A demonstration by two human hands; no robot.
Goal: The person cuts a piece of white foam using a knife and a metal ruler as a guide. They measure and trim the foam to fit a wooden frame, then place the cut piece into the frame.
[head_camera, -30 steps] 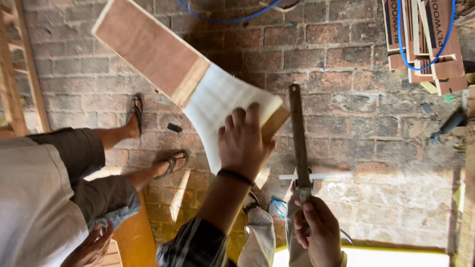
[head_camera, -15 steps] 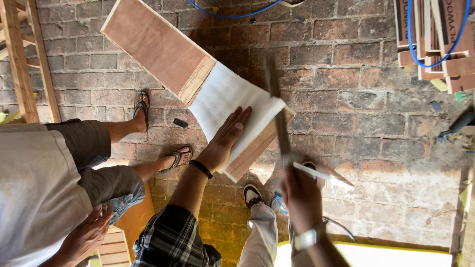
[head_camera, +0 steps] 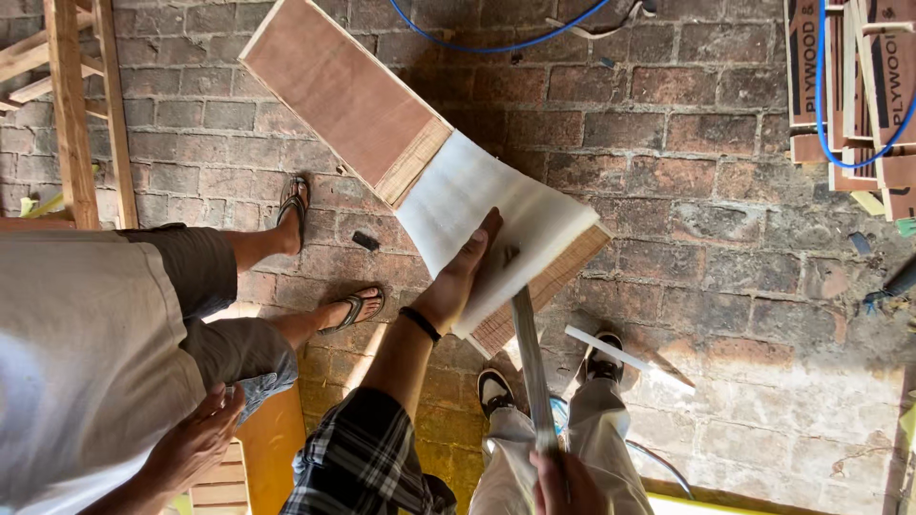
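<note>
sheet (head_camera: 496, 215): on the board's (head_camera: 348, 100) lower end
left hand (head_camera: 466, 277): on the sheet's edge
right hand (head_camera: 563, 482): below, holding a bar (head_camera: 530, 358) (tip at the sheet)
sandals (head_camera: 329, 253): left of the board

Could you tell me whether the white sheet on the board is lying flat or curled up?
Flat: the white sheet lies spread on the board, left hand pressing it.

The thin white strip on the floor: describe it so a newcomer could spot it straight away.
Start from the long plywood board leaning over the brick floor, its lower end covered by a white sheet. Below that end, right of the black-and-white shoe, lies the thin white strip. It is narrow, flat and loose on the bricks, unlike the metal bar in the right hand.
</note>
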